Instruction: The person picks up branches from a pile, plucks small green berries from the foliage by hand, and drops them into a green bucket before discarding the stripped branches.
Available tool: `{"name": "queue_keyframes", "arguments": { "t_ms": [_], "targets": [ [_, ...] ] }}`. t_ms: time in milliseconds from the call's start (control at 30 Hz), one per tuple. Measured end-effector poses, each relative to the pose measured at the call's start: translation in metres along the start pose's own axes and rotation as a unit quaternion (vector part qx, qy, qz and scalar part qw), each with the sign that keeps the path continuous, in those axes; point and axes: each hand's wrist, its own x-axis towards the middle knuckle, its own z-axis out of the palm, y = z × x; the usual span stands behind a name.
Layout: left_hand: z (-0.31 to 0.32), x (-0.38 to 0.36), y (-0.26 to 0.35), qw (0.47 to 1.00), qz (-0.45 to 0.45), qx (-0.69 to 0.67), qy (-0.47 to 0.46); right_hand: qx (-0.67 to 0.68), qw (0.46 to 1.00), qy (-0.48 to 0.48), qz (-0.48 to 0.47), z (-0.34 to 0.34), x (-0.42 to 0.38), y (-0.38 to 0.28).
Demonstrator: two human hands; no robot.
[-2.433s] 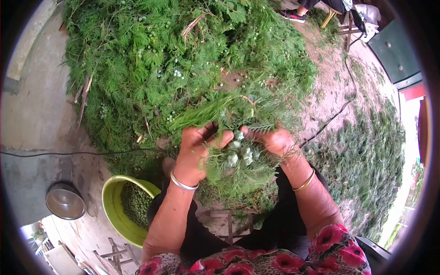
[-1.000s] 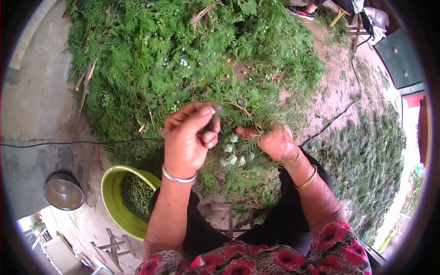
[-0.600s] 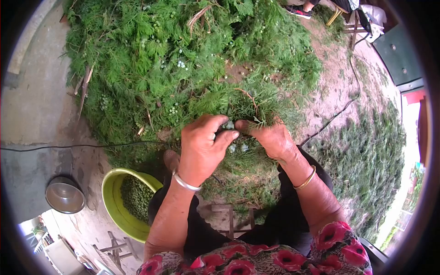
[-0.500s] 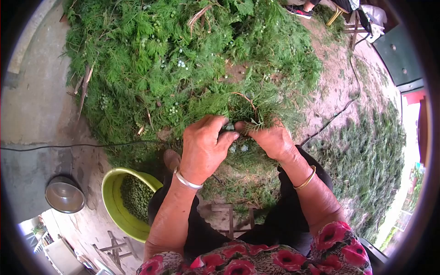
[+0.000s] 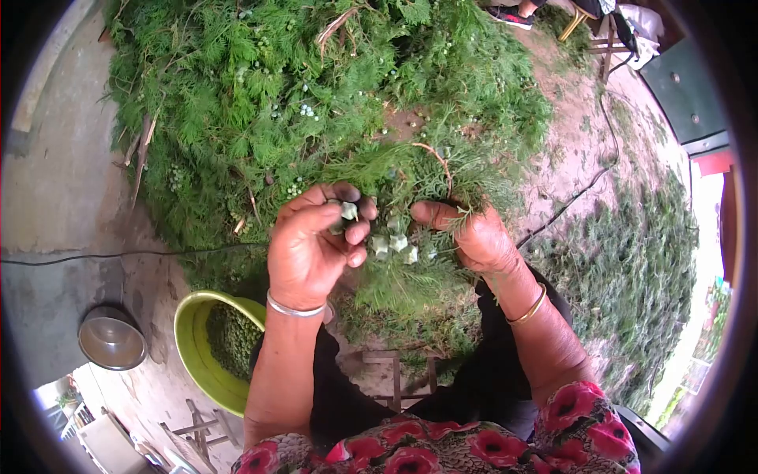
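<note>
My left hand (image 5: 312, 245) is turned partly palm-up, its fingers curled around a pale green seed cone (image 5: 348, 211). Darker bits beside that cone are partly hidden by the fingers. My right hand (image 5: 480, 237) grips a leafy evergreen branch (image 5: 442, 170) with a thin reddish-brown stem. Several more pale cones (image 5: 397, 242) hang on the greenery between my two hands. At lower left stands a yellow-green bucket (image 5: 189, 347) holding many small green cones (image 5: 230, 336).
A large heap of cut evergreen branches (image 5: 229, 103) spreads ahead. A metal bowl (image 5: 112, 338) sits on the left floor. Black cord (image 5: 580, 197) crosses the ground at right, near scattered clippings (image 5: 632, 268). Another person's shoe (image 5: 512, 17) shows at top right.
My left hand has pulled away to the left from the branch and rolled palm-up, with a cone in its fingers. The cones between my hands have come into clearer view.
</note>
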Motion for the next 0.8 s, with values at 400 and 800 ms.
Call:
{"name": "queue_keyframes", "arguments": {
  "t_ms": [400, 800],
  "targets": [
    [0.013, 0.004, -0.033, 0.717, 0.257, 0.642, 0.088, -0.088, 0.983, 0.099, -0.127, -0.014, 0.011, 0.047],
    [0.011, 0.002, -0.02, 0.895, 0.012, 0.432, 0.108, -0.371, 0.913, 0.028, -0.166, -0.011, 0.003, 0.03]
  ]
}}
